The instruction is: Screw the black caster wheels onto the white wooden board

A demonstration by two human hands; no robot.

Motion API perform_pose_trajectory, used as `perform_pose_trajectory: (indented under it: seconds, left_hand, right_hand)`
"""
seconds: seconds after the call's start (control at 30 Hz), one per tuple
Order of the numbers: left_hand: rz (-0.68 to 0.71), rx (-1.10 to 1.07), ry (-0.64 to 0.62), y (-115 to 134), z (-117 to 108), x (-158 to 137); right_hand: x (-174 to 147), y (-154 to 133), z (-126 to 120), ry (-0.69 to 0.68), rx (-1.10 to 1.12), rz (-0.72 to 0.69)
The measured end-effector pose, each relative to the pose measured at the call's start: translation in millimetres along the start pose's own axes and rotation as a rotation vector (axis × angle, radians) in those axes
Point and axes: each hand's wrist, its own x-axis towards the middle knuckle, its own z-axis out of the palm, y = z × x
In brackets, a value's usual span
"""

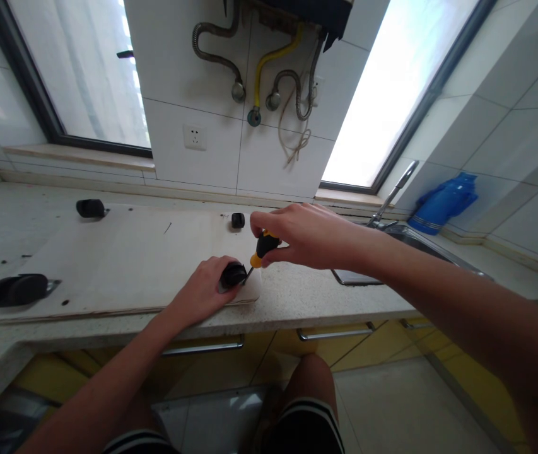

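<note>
A white board (127, 258) lies flat on the countertop, with black caster wheels at its corners. My left hand (207, 284) is closed around the caster (233, 275) at the near right corner. In my right hand (292, 233) is a black and yellow screwdriver (267, 246), held tilted with its tip down beside that caster's metal base; the exact contact of the tip is too small to tell. Other casters sit at the far right (237, 221), the far left (91, 208) and the near left (17, 290) of the board.
A sink (415, 243) with a faucet (394, 192) is to the right, and a blue plastic item (446, 203) stands behind it. Small dark bits (26, 256) lie at the left. Drawers with metal handles (335, 332) run below the counter edge; pipes (259, 75) hang on the wall.
</note>
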Motion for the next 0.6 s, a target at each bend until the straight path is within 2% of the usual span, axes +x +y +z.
perform_pose_trajectory:
  seconds: [0.1, 0.13, 0.27, 0.43, 0.53, 0.6]
  left_hand:
    - [0.01, -0.011, -0.01, 0.0, 0.4, -0.3]
    - [0.01, -0.015, -0.011, 0.3, 0.2, -0.2]
    - [-0.01, -0.006, -0.018, 2.1, -1.2, 0.4]
    - [-0.007, -0.009, -0.026, 2.7, -1.6, 0.9]
    - [-0.027, -0.017, -0.027, 3.6, -2.0, 0.7]
    - [-0.032, -0.02, -0.039, 4.3, -2.2, 0.8]
  right_hand:
    - [4.2, -3.0, -1.8, 0.017, -0.113, 0.15]
    - [5.1, -3.7, -2.7, 0.001, -0.106, 0.155]
    - [5.8, -5.6, -4.3, -0.072, 0.014, -0.042]
    - [3.6, -15.0, -3.3, -0.001, -0.206, 0.143]
    - [-0.1, -18.3, -5.6, -0.054, -0.214, 0.019]
    - [-1.6, -19.1, -5.6, -0.052, -0.231, -0.006]
